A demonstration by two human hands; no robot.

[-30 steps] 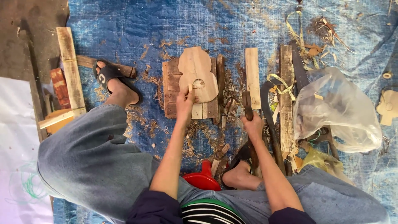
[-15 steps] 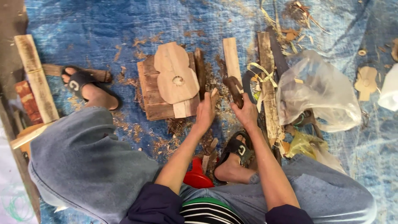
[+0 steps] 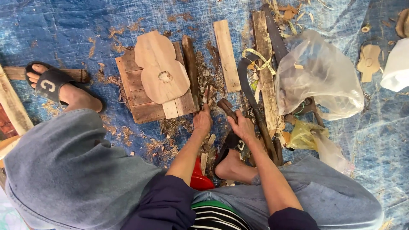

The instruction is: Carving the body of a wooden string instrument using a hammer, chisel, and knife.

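A pale wooden cutout shaped like a small guitar body (image 3: pixel 159 70), with a round hole in it, lies on a block of joined planks (image 3: pixel 138 104) on the blue tarp. My left hand (image 3: pixel 202 121) is off the block's right corner, its fingertips among thin wood scraps (image 3: pixel 208 94); whether it grips one is unclear. Just right of it, my right hand (image 3: pixel 242 127) is closed around the dark wooden handle of a tool (image 3: pixel 226 106), whose working end is hidden among the chips.
Loose planks (image 3: pixel 226 55) and a curved dark blade (image 3: pixel 247 85) with a yellow tape measure (image 3: pixel 257 57) lie to the right. Beyond them lies a clear plastic bag (image 3: pixel 319 72). My sandalled feet (image 3: pixel 53 83) flank the block, and a red stool (image 3: pixel 200 179) is under me.
My left hand has left the guitar-shaped cutout and moved right and toward me to the scraps beside the block. My right hand keeps the dark handle. The view has shifted closer.
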